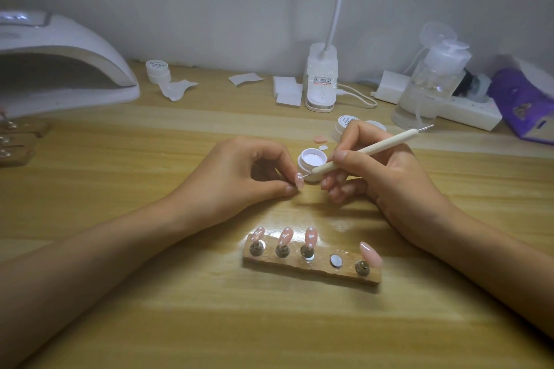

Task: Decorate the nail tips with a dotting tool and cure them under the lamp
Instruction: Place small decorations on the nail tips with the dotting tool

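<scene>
Two pinches: left hand [248,171] holds a nail tip [299,182] thumb-to-forefinger, right hand [380,177] grips the dotting tool [362,155], ball end at the tip, beside the gel pot [311,162]. Dotting step; holder [308,268] has three dotted, one plain. Next probably needs a light, steady touch.

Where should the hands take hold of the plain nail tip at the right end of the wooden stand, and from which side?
Probably pinch the metal peg under the plain nail tip, coming from the right. The tip tilts up off the peg with its glossy face exposed, and the wooden stand ends there, so that side is open.
</scene>
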Demonstrator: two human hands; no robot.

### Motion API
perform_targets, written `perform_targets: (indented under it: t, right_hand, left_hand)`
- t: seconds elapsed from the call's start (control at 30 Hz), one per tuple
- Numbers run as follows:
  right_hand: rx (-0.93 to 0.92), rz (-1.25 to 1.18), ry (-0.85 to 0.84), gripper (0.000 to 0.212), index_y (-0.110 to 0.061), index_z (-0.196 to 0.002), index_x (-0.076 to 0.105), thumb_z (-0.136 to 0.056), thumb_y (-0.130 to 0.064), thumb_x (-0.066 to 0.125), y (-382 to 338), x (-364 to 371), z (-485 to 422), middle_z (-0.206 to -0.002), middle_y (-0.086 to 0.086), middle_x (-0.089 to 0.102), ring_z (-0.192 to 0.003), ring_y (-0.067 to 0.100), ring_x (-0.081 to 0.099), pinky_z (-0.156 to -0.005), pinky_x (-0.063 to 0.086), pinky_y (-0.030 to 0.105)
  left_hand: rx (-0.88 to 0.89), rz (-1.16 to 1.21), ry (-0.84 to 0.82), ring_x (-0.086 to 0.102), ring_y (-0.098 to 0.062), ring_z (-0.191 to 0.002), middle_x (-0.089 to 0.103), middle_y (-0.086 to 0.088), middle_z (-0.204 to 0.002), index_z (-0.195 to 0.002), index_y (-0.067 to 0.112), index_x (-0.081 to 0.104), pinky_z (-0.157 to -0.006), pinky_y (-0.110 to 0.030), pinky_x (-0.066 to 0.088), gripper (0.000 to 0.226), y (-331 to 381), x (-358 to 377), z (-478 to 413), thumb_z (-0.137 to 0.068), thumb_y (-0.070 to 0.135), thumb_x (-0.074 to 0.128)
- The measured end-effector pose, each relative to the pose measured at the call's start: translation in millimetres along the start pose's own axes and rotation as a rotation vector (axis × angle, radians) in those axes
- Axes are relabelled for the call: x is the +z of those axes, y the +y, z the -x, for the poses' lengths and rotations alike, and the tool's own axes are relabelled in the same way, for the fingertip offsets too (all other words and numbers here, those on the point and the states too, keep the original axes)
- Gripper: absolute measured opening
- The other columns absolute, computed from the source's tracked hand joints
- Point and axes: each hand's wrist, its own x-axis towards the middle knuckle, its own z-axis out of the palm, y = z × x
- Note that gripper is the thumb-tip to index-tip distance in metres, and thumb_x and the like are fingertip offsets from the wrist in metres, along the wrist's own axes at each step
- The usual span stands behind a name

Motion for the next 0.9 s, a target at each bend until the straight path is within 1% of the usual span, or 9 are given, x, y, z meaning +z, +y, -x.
perform_targets:
  t: [0.2, 0.33, 0.6, 0.8, 0.9]
  right_hand:
    - [0.009, 0.006, -0.001, 0.019, -0.023, -0.065, 0.059, -0.083, -0.015, 0.062, -0.1, 0.0, 0.2, -0.065, 0.014, 0.067, -0.056, 0.021, 0.064, -0.052, 0.054, 0.025]
    - [0.011, 0.009, -0.001, 0.019, -0.023, -0.065, 0.059, -0.083, -0.015, 0.062, 0.1, -0.1, -0.2, -0.064, 0.013, 0.067, -0.056, 0.020, 0.064, -0.052, 0.054, 0.025]
    - [-0.056, -0.029, -0.010, 0.021, -0.023, -0.068, 0.058, -0.087, -0.013, 0.059, -0.1, -0.8, 0.8, -0.066, 0.010, 0.068, -0.058, 0.019, 0.064, -0.053, 0.052, 0.025]
    - [-0.103, -0.039, -0.025, 0.023, -0.025, -0.071, 0.057, -0.089, -0.011, 0.057, -0.6, -0.8, 1.5, -0.067, 0.005, 0.067, -0.061, 0.019, 0.064, -0.055, 0.052, 0.026]
    - [-0.090, -0.036, -0.034, 0.021, -0.023, -0.071, 0.058, -0.087, -0.012, 0.060, -1.4, -0.5, 1.6, -0.067, 0.006, 0.067, -0.060, 0.020, 0.064, -0.054, 0.052, 0.026]
  left_hand:
    - [0.003, -0.005, 0.006, 0.068, 0.000, -0.072, 0.074, 0.013, -0.079, -0.075, 0.028, 0.071, -0.070, -0.014, 0.048, 0.021, -0.6, -0.1, 0.0, -0.079, 0.009, 0.080]
    - [0.002, 0.000, 0.001, 0.067, -0.001, -0.072, 0.074, 0.013, -0.079, -0.075, 0.027, 0.072, -0.070, -0.014, 0.049, 0.021, -0.9, -0.1, 0.1, -0.079, 0.007, 0.079]
    - [0.001, -0.004, 0.000, 0.066, 0.002, -0.070, 0.073, 0.014, -0.077, -0.075, 0.027, 0.072, -0.067, -0.010, 0.046, 0.021, 0.5, -0.2, 0.2, -0.079, 0.007, 0.079]
    - [0.007, -0.010, 0.002, 0.067, 0.000, -0.071, 0.073, 0.012, -0.078, -0.074, 0.029, 0.071, -0.069, -0.014, 0.048, 0.022, 0.0, -0.4, 0.2, -0.080, 0.009, 0.079]
    - [0.007, -0.023, 0.004, 0.068, -0.001, -0.072, 0.074, 0.012, -0.079, -0.075, 0.029, 0.072, -0.070, -0.015, 0.049, 0.021, -0.7, -0.4, 0.0, -0.079, 0.010, 0.079]
